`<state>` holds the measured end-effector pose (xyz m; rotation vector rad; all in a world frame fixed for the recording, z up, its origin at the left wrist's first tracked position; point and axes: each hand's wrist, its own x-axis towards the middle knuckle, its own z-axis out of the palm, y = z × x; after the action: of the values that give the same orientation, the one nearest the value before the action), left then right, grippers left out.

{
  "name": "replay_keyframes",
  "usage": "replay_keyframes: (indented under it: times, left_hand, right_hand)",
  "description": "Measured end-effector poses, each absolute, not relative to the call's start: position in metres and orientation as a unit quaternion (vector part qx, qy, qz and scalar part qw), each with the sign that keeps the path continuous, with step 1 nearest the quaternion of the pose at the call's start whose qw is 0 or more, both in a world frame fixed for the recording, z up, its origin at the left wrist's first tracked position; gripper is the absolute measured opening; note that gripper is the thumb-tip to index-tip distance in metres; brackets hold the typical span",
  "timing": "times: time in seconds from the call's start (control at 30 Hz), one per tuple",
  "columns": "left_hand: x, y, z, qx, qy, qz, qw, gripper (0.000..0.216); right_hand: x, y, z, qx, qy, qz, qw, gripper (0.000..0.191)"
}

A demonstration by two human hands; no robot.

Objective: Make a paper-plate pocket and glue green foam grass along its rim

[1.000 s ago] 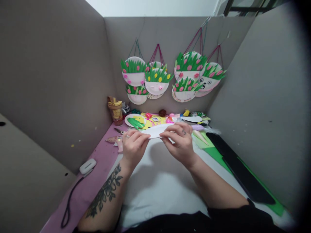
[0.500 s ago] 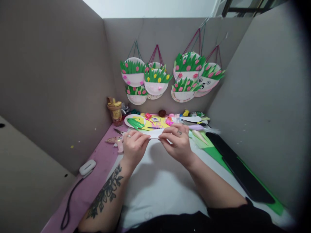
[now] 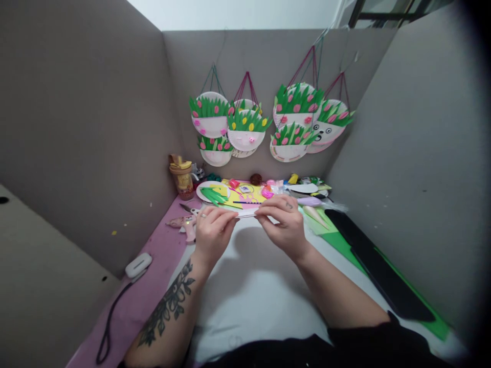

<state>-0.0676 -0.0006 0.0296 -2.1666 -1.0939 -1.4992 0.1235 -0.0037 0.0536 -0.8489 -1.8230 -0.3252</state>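
Note:
My left hand [image 3: 211,230] and my right hand [image 3: 284,225] hold a white paper plate [image 3: 246,212] between them above the white table surface [image 3: 253,286]. The plate shows almost edge-on as a thin strip. Each hand pinches one end of it, thumb against fingers. My left forearm carries a flower tattoo, and a ring sits on a left finger. Just beyond the plate lie a yellow sheet [image 3: 245,197] with small pink pieces and a paper plate with green paper leaves [image 3: 213,192].
Several paper-plate baskets with green grass and pink or yellow flowers [image 3: 245,125] hang on the grey back wall. A pink glue gun [image 3: 186,224], scissors [image 3: 187,207], a yellow-lidded cup [image 3: 182,176], a white device with a cable [image 3: 138,265], green paper [image 3: 337,240] and a black strip [image 3: 379,271] surround the work area.
The plate has folded or tilted from a broad white oval to a thin edge-on strip between my hands. My hands have drawn slightly closer together.

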Motion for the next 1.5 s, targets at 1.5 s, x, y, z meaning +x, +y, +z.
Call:
replay_keyframes:
  times: [1.5]
  left_hand:
    - [-0.063,-0.002,0.029,-0.788,-0.388,-0.466,0.111,0.011]
  right_hand:
    - [0.115,0.002,0.046,-0.351,-0.813,-0.072,0.458,0.01]
